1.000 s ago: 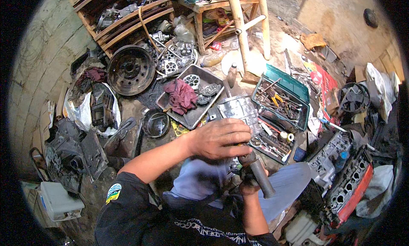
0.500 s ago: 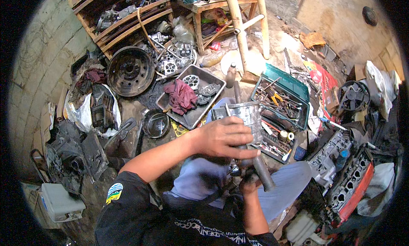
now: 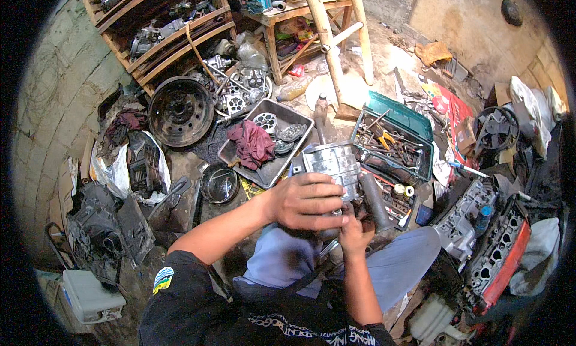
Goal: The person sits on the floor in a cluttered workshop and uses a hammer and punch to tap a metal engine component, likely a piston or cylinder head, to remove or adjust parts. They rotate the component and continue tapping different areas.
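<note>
A grey ribbed metal housing (image 3: 332, 163) sits in front of me, above my lap and between my knees. My left hand (image 3: 307, 199) lies across its near side with fingers closed over it. Just below those fingertips, my right hand (image 3: 355, 233) is closed at the housing's near end, thumb up. What the right fingers hold is hidden. Beside the housing, a dark thick metal bar (image 3: 375, 203) slants down to the right, close to my right hand.
An open green toolbox (image 3: 427, 141) with tools stands right of the housing. Left of it lie a grey tray (image 3: 306, 135) with a maroon rag (image 3: 251, 143), a round dark pan (image 3: 219, 184) and a wheel rim (image 3: 180, 111). Engine parts (image 3: 468, 217) crowd the right.
My right hand has risen to the housing's near end. The housing has turned slightly, and the dark bar now stands further up along its right side. My left hand has shifted a little downward.
</note>
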The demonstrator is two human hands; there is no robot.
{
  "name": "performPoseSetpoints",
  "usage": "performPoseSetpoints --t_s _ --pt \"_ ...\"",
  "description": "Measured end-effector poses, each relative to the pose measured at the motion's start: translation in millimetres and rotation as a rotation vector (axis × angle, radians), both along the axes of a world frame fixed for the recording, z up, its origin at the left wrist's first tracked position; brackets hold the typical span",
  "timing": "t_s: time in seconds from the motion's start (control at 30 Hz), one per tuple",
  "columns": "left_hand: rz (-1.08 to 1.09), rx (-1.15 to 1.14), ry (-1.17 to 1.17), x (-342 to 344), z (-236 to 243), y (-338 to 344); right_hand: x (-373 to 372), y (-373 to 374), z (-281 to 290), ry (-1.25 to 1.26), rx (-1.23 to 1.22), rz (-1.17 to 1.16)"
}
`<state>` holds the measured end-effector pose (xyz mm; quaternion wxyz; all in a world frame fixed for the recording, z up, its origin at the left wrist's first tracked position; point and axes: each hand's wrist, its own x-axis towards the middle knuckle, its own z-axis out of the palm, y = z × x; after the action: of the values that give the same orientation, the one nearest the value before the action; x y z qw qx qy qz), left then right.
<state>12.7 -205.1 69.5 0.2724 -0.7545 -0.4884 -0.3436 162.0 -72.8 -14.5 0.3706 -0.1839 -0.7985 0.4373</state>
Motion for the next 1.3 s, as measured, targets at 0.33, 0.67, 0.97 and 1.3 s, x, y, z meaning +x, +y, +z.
performPoseSetpoints --t_s 0.33,0.67,0.97,1.3 --pt "-0.072 -0.086 0.035 -14 10 -2 0 -7 5 -0.415 0.212 0.019" --pt "0.074 -0.168 -0.123 -15 11 -5 -11 8 -7 -0.197 0.361 -0.035" --pt "0.087 -0.256 -0.292 -15 23 4 13 -8 7 0.153 -0.293 0.083" --pt "0.154 -0.266 -0.289 -11 23 11 46 -11 17 0.089 0.111 0.170"
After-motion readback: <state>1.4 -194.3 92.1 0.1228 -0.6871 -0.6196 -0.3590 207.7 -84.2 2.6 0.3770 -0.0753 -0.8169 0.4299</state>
